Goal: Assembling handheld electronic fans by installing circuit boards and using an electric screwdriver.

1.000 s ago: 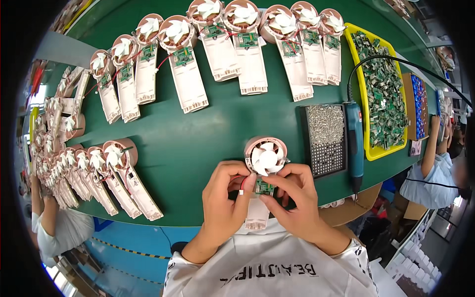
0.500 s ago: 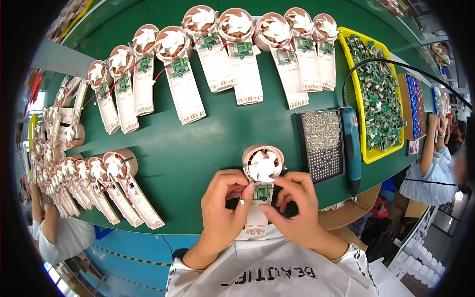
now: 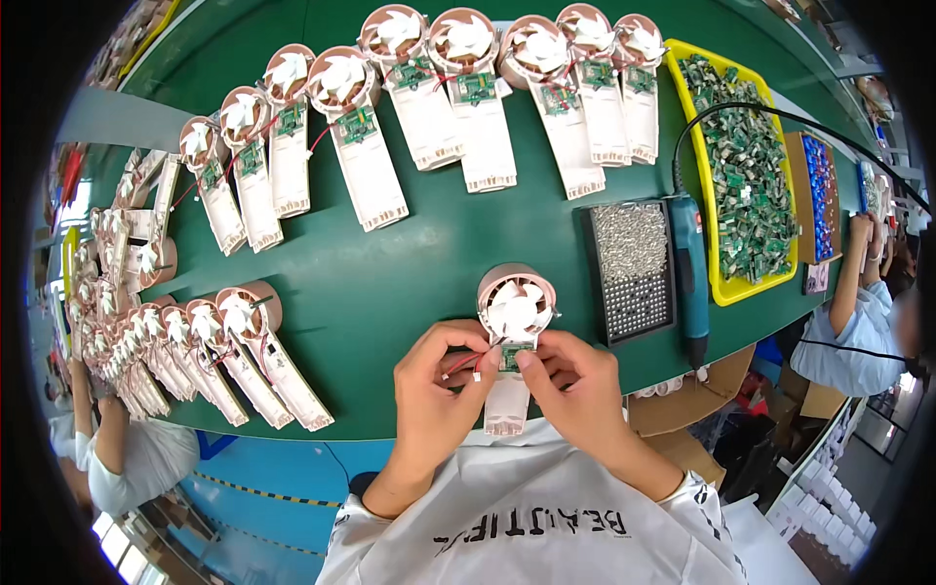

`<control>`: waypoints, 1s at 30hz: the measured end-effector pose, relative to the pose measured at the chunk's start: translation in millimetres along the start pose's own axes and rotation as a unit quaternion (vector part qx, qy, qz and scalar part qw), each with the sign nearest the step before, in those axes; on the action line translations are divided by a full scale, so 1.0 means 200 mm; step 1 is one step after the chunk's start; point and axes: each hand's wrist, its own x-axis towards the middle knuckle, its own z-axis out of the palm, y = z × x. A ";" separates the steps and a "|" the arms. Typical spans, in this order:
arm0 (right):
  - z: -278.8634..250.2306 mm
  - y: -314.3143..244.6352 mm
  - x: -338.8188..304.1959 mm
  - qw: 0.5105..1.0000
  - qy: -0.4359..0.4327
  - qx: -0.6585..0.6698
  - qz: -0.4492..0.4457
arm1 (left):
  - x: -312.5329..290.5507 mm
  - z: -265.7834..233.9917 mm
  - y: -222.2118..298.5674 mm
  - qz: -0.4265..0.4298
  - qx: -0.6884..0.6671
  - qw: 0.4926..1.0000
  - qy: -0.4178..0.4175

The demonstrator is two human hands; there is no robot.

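A half-built handheld fan (image 3: 507, 408) with a pink ring and white blades lies on the table in front of me, handle toward my body. My left hand (image 3: 441, 382) closes on its left side, thumb and fingers at the small green circuit board (image 3: 511, 359) in the upper handle. Red wires (image 3: 460, 367) with a small white plug stick out between these fingers. From the other side my right hand (image 3: 583, 382) grips the fan, its thumb tip pressing on the board and its fingers curled along the edge. The fingertips partly cover the board.
More open fan bodies (image 3: 366, 180) stretch along the far side and the left (image 3: 283, 380). To the right are a black screw tray (image 3: 634, 268), a blue electric screwdriver (image 3: 690, 283) and a yellow bin (image 3: 717, 291) of circuit boards. Co-workers' arms (image 3: 846, 268) show at both sides.
My right thumb has moved up from the handle onto the circuit board, and the right fingers have drawn in. The left hand stays by the board and wires. The whole view has shifted slightly.
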 end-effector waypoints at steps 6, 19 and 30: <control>0.00 0.02 0.00 1.000 -0.001 -0.003 -0.005 | -0.01 0.00 0.00 0.012 -0.019 1.000 0.009; -0.02 0.00 0.00 1.000 -0.020 -0.024 -0.003 | -0.04 0.03 0.00 0.027 0.004 0.999 0.040; 0.00 -0.01 0.00 0.998 -0.013 -0.061 -0.010 | -0.02 0.02 0.02 0.065 0.074 0.995 0.024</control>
